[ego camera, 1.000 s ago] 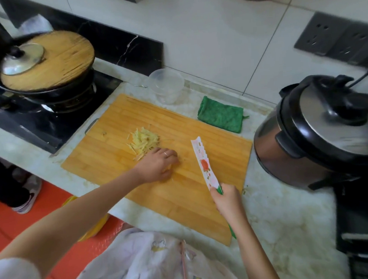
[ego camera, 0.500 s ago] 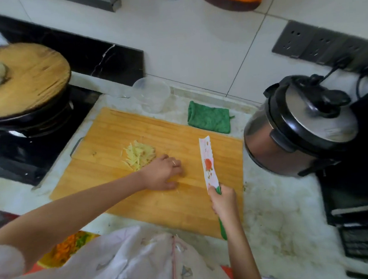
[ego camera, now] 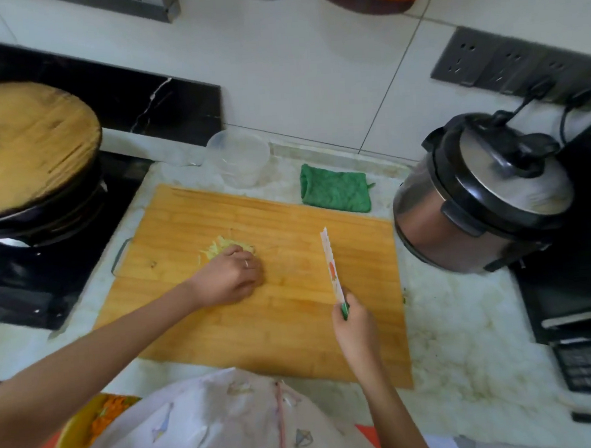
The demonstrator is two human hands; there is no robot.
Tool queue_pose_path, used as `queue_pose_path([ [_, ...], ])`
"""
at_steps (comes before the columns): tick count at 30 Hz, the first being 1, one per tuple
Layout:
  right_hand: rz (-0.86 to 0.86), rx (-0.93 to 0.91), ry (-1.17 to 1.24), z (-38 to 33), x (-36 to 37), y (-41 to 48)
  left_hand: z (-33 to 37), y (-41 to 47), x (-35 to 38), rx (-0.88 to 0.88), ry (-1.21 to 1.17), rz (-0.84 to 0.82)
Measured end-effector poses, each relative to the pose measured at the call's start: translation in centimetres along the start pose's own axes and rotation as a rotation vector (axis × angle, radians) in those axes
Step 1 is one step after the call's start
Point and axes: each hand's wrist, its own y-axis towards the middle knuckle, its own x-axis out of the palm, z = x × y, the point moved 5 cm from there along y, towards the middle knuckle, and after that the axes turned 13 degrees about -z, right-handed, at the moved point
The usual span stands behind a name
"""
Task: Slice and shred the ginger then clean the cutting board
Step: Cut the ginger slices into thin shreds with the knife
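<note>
A bamboo cutting board point(ego camera: 294, 322) lies on the marble counter. On its left middle is a small pile of pale yellow shredded ginger point(ego camera: 223, 246). My left hand point(ego camera: 229, 279) sits on the near side of the pile, its curled fingers closing over the shreds and hiding part of them. My right hand point(ego camera: 355, 328) grips the green handle of a knife. Its white printed blade point(ego camera: 331, 263) points away from me over the right half of the board, apart from the ginger.
A green cloth point(ego camera: 335, 188) and a clear plastic cup point(ego camera: 238, 157) sit behind the board. A rice cooker point(ego camera: 484, 193) stands at the right, close to the board's edge. A wok with a wooden lid point(ego camera: 26, 151) is on the stove at the left. A yellow bowl point(ego camera: 87, 422) shows below the counter.
My left hand has moved from beside the ginger pile onto it, covering part of the shreds. The knife stays raised over the board's right side. The camera has shifted.
</note>
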Motion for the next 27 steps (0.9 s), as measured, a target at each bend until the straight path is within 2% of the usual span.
queue_pose_path([
  [4, -0.007, 0.007, -0.143, -3.3, 2.6, 0.0, -1.3, -1.7, -3.1, -0.266, -0.312, 0.284],
  [7, -0.103, -0.047, -0.209, -6.0, 5.0, -0.5, -3.4, -3.4, -3.1, -0.5, -0.463, 0.384],
  [10, -0.186, -0.121, -0.233, -7.6, 6.0, -1.0, -5.1, -4.8, -1.9, -0.687, -0.562, 0.398],
  [12, -0.204, -0.156, -0.186, -7.6, 5.5, -0.9, -5.6, -5.5, -0.9, -0.749, -0.57, 0.351],
  [16, -0.031, -0.109, -0.195, -6.5, 2.2, 0.0, -6.9, -5.2, 1.2, -0.851, -0.643, 0.226],
  [18, -0.001, -0.062, -0.245, -6.2, 1.4, 1.0, -7.0, -4.2, 1.7, -0.87, -0.703, 0.17],
  [21, -0.016, -0.06, -0.343, -6.8, 2.0, 1.1, -6.0, -2.9, 2.1, -0.778, -0.739, 0.132],
  [27, -0.177, -0.177, -0.401, -6.6, 4.5, -0.8, -3.6, -3.2, 3.1, -0.635, -0.828, 0.218],
])
